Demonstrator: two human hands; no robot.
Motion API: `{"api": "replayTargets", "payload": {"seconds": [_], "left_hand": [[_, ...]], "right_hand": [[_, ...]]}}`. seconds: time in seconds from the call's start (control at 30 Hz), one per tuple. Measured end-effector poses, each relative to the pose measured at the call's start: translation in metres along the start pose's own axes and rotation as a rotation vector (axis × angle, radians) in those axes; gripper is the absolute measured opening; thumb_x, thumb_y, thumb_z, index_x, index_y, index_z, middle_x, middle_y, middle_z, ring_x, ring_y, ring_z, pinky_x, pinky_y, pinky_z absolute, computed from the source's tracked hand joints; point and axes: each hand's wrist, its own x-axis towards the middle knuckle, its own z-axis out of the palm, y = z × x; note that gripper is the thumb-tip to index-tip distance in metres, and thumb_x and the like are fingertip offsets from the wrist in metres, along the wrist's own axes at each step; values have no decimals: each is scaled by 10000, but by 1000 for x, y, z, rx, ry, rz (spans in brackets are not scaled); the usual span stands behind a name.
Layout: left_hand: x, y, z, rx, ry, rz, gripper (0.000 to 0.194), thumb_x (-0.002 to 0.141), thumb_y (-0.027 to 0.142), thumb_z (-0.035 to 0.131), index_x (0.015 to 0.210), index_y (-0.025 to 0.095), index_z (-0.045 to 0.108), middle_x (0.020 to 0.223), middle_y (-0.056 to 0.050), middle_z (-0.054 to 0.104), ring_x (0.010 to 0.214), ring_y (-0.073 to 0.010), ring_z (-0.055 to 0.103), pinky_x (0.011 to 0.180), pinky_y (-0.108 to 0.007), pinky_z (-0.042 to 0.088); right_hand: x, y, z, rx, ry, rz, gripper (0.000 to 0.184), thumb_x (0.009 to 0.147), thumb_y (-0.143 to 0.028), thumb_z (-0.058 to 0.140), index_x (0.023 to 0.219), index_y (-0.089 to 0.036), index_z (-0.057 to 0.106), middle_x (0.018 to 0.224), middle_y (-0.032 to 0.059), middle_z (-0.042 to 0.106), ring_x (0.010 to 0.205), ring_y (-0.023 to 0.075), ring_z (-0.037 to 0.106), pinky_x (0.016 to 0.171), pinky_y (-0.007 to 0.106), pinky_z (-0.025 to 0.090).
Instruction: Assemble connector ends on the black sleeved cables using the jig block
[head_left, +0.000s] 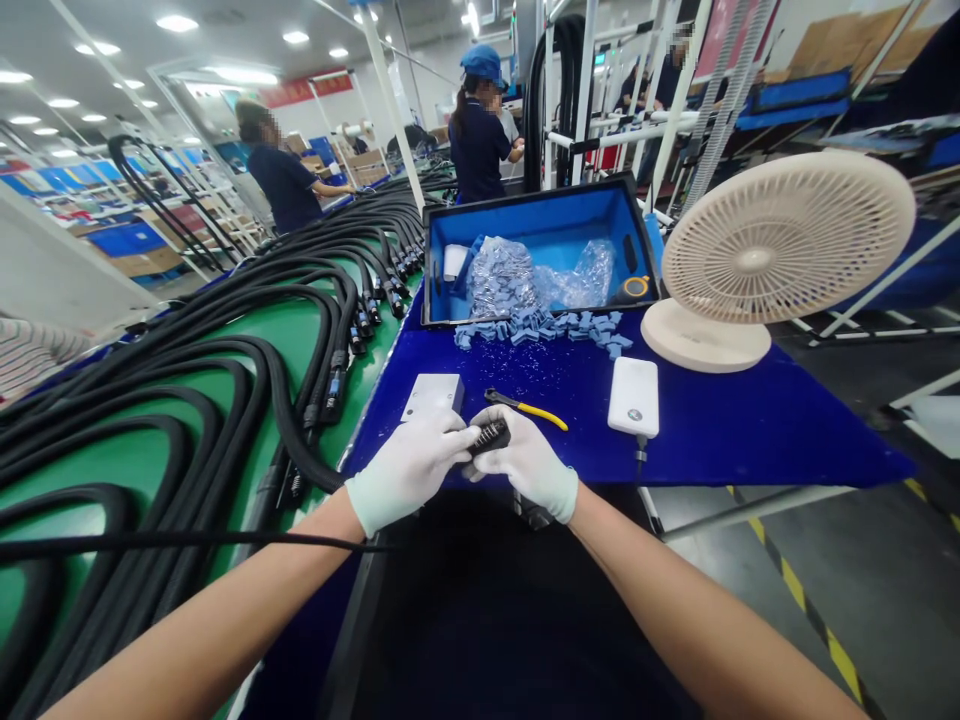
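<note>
Both hands wear white gloves and meet over the near edge of the blue table. A black cable connector (491, 436) with a row of metallic contacts is between them. My right hand (531, 462) wraps round its right side. The fingertips of my left hand (416, 462) are pinched against its left end. Just beyond my left hand lies a grey metal block (433, 395), partly covered by the glove. Yellow-handled pliers (536, 408) rest beyond my right hand. Under the hands it is too dark to make out where the connector's cable runs.
Behind the pliers, small blue plastic clips (536, 328) lie before a blue bin (540, 205) holding bagged parts. A white power bank (634, 398) and a beige fan (757, 255) stand right. Black cables (225, 370) cover the green conveyor at left. Two co-workers stand farther back.
</note>
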Motion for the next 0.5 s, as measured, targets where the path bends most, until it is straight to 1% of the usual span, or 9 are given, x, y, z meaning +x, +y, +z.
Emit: {"api": "replayTargets", "payload": {"seconds": [0.07,0.13,0.23,0.27,0.3,0.33,0.4,0.47,0.5], "left_hand": [[-1,-4,3,-64,-16,6,313,969,211,511,1200,241,719,1018,-101,669,919,-228,610,792,-357,487],[1,-6,6,-250,27,-129,399,928,208,568,1315,259,653,1045,-80,671,953,-220,623,849,-366,502],[8,-7,8,-566,59,-420,810,783,182,692,1539,256,410,1049,-40,669,904,-200,650,853,-361,528],[11,-7,8,-626,46,-481,919,738,176,715,1575,247,341,1037,-31,673,870,-195,655,836,-358,534],[12,-7,7,-654,31,-514,971,712,179,728,1588,239,314,1022,-24,678,851,-196,658,828,-359,537],[12,-5,6,-641,39,-533,970,705,192,738,1584,235,328,1005,-21,684,848,-201,661,836,-366,536],[6,1,6,-502,151,-555,830,722,249,759,1502,244,474,988,-28,691,883,-224,663,877,-389,526],[-9,12,9,-331,301,-561,520,760,328,769,1267,258,681,985,-49,701,943,-259,658,927,-417,509],[-17,18,12,-294,351,-577,363,782,369,762,1128,260,738,974,-59,708,956,-275,656,936,-427,507]], "right_hand": [[-2,1,0,-25,-6,4,456,618,-52,656,1027,-197,518,740,-37,673,667,211,724,756,414,614],[-3,2,0,-23,4,-3,438,625,-58,653,1019,-197,520,776,-30,674,655,206,721,736,415,618],[-3,4,2,-9,46,-24,418,628,-66,647,1003,-200,519,825,-24,663,642,195,711,714,422,625],[-2,4,3,-16,60,-27,413,625,-66,644,995,-200,519,827,-24,659,638,192,709,710,424,626],[0,3,4,-22,71,-25,411,622,-64,644,989,-201,518,823,-24,657,631,191,706,709,426,626],[1,2,4,-21,76,-22,412,622,-65,647,988,-202,516,818,-25,657,623,190,704,708,432,627],[2,2,5,14,74,-32,416,629,-72,670,992,-201,516,839,-12,675,630,196,709,726,450,629],[0,4,9,92,88,-98,409,655,-97,709,1007,-201,527,937,27,710,687,208,726,771,465,628],[-3,6,11,137,112,-150,400,680,-119,723,1021,-204,533,1011,48,719,728,213,733,794,468,625]]}}
